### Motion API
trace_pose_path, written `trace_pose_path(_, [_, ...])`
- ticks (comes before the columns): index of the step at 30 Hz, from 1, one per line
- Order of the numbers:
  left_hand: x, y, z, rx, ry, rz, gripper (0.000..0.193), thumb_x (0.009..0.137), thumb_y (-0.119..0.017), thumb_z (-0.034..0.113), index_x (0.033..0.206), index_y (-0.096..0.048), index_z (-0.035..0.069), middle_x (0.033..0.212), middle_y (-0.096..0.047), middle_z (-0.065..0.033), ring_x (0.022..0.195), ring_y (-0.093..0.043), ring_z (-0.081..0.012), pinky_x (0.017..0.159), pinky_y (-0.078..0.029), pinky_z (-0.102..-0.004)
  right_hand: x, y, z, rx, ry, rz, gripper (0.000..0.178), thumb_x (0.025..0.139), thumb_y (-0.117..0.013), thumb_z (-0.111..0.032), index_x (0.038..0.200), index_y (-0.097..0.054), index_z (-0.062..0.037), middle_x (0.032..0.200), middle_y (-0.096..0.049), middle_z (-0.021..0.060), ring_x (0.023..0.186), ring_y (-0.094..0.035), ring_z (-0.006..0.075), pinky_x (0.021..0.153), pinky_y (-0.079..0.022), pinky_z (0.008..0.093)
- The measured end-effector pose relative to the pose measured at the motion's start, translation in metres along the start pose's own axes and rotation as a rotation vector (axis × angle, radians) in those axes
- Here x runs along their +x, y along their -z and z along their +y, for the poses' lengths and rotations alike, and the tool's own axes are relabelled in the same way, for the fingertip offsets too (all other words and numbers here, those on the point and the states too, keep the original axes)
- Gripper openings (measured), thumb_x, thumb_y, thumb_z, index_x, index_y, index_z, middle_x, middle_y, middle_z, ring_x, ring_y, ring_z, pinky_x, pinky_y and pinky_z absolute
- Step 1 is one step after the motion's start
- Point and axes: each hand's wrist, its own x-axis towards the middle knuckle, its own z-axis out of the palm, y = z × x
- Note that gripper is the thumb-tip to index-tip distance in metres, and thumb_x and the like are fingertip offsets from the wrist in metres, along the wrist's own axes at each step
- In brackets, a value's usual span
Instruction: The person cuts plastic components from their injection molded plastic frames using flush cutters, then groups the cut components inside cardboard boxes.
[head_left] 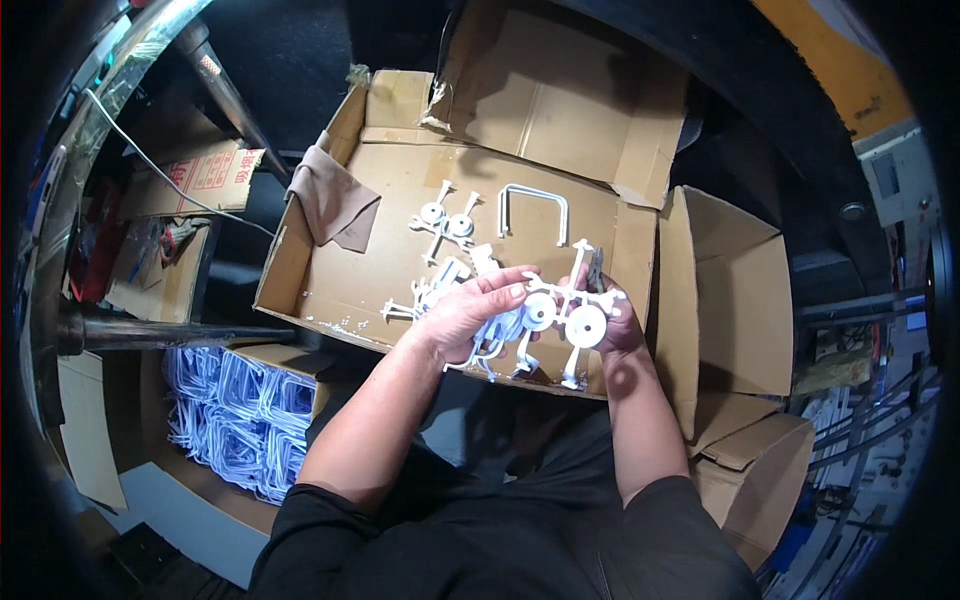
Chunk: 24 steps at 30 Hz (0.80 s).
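Left hand [475, 310]: fingers curled round a bunch [503, 328] of white moulded parts, pieces dangling below; thumb toward three o'clock. Right hand [622, 328]: just beside the left, closed round a grey tool [596, 268], its tip toward twelve o'clock, the rest hidden. Wheel piece [585, 326], white, with round disc and thin arms: one, between the hands, in front of the right fingers; which hand bears its weight cannot be told.

Clock positions taken from the hands.

Tray [390, 165]: brown cardboard, shallow, under and beyond the hands. Contents: heap [430, 290] of white parts, nine o'clock, against the left hand; loose part [447, 225], white, two small discs, between ten and eleven; U-shaped bar [535, 190], white, twelve; white crumbs [345, 325], nine, along the near edge.

Cloth [340, 200]: greyish-brown, draped over the tray wall, ten o'clock.

Carton [560, 90]: brown, open, twelve o'clock, beyond the tray.

Box [740, 300]: brown, three o'clock; second, lower box [765, 460], four.

Bin [255, 512]: cardboard, eight o'clock, packed with white bent frames [240, 420].

Metal bar [185, 332]: nine o'clock. Metal post [225, 85]: slanting, ten.
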Motion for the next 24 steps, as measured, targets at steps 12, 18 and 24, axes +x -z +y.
trace_pose_path(12, [0.003, 0.009, 0.000, 0.093, -0.007, 0.096, 0.038, 0.092, -0.060, 0.025, 0.125, -0.052, 0.007, 0.094, -0.068, -0.0059, 0.065, -0.067, -0.0122, 0.037, -0.051, -0.0226, 0.008, -0.006, 0.003, -0.122, 0.183, -0.217, 0.019, 0.084, -0.062, -0.015, 0.093, -0.051, -0.0023, 0.089, -0.056, 0.0087, 0.080, -0.062, 0.0198, 0.071, -0.053, 0.0308])
trace_pose_path(18, [-0.004, 0.004, 0.008, 0.151, -0.046, 0.205, 0.027, 0.091, -0.062, 0.024, 0.111, -0.060, 0.006, 0.086, -0.068, -0.0031, 0.058, -0.061, -0.0079, 0.040, -0.043, -0.0208, 0.012, -0.001, 0.005, -0.085, 0.171, -0.196, 0.020, 0.081, -0.064, -0.015, 0.093, -0.053, -0.0020, 0.090, -0.056, 0.0077, 0.079, -0.063, 0.0190, 0.071, -0.053, 0.0304])
trace_pose_path(24, [-0.004, 0.014, 0.005, 0.196, -0.053, 0.129, 0.023, 0.090, -0.063, 0.022, 0.106, -0.063, 0.005, 0.086, -0.067, -0.0033, 0.060, -0.060, -0.0076, 0.041, -0.044, -0.0214, 0.013, -0.010, 0.010, -0.085, 0.164, -0.231, 0.023, 0.082, -0.066, -0.016, 0.095, -0.053, -0.0026, 0.090, -0.056, 0.0077, 0.079, -0.062, 0.0200, 0.072, -0.053, 0.0318])
